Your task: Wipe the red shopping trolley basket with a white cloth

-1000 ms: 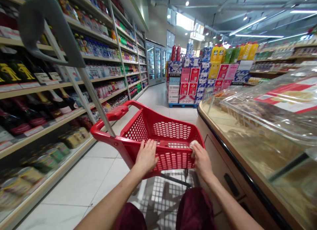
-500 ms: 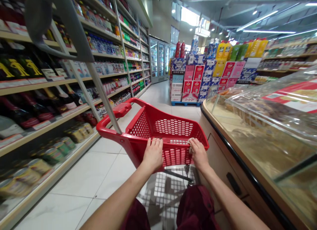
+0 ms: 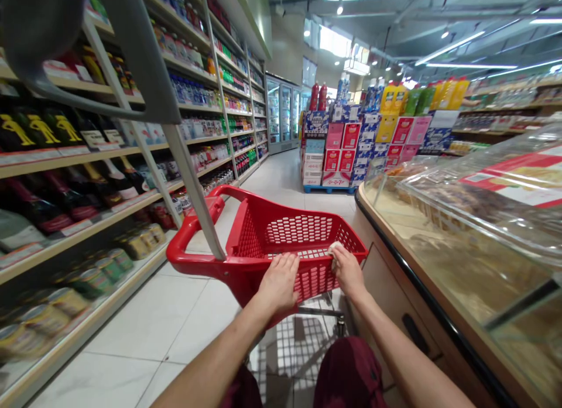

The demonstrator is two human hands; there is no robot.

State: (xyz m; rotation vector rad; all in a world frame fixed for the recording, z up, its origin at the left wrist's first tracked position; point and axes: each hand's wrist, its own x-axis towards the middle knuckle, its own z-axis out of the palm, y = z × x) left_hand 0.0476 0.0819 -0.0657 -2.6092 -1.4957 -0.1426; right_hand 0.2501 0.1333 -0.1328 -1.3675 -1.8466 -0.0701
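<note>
A red plastic shopping cart [image 3: 215, 270] stands turned sideways before me, with a perforated basket and a tall grey metal post rising on its left. My left hand [image 3: 280, 282] is hooked over the near rim, fingers on top and thumb against the outer wall. Farther right on that rim, my right hand [image 3: 346, 270] pinches a crumpled whitish cloth or tissue [image 3: 335, 248] and presses it to the edge. Part of the cloth is hidden under the fingers. Both arms reach forward from below.
Shelves [image 3: 79, 153] of bottles and cans line the left side. Close on the right is a display counter [image 3: 417, 302] with glass panels and packed food. Ahead, a pallet stack of drink boxes [image 3: 336, 156] stands in the aisle, with glass-door fridges [image 3: 285, 112] behind.
The cart has turned slightly, its handle end shifting nearer. My right hand with the cloth has slid a little left along the rim, while my left hand keeps its hold.
</note>
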